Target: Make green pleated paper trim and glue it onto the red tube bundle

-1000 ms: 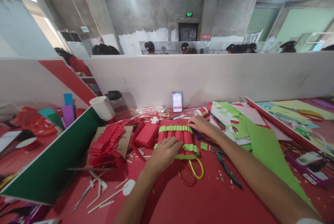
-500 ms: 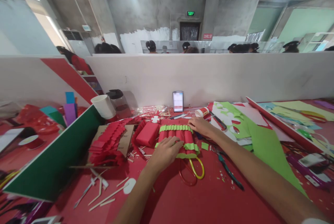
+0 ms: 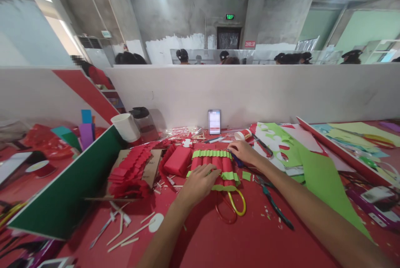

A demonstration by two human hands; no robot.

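Note:
A bundle of red paper rolls point(image 3: 221, 164) with crinkled green paper strips point(image 3: 212, 154) lies mid-table. My left hand point(image 3: 201, 180) rests on its lower left part, fingers spread and pointing right. At the bundle's upper right corner is my right hand point(image 3: 242, 151), its fingers bent together near the end of the green strip; what they hold is too small to make out. Below the bundle, yellow and red scissor handles point(image 3: 240, 203) stick out, with the blades hidden. A red wrapped block point(image 3: 178, 160) sits just left of the bundle.
Pliers point(image 3: 275, 207) and green paper point(image 3: 325, 180) lie to the right. Folded red paper point(image 3: 133, 168) rests on cardboard at left, beside a green board point(image 3: 68, 184). Small sticks point(image 3: 131, 234) are scattered at front left. A phone point(image 3: 214, 122) stands against the white partition point(image 3: 250, 93).
My right hand has shifted slightly off the green strip's end, toward the right. My left hand stays on the bundle. The whole view has moved a little.

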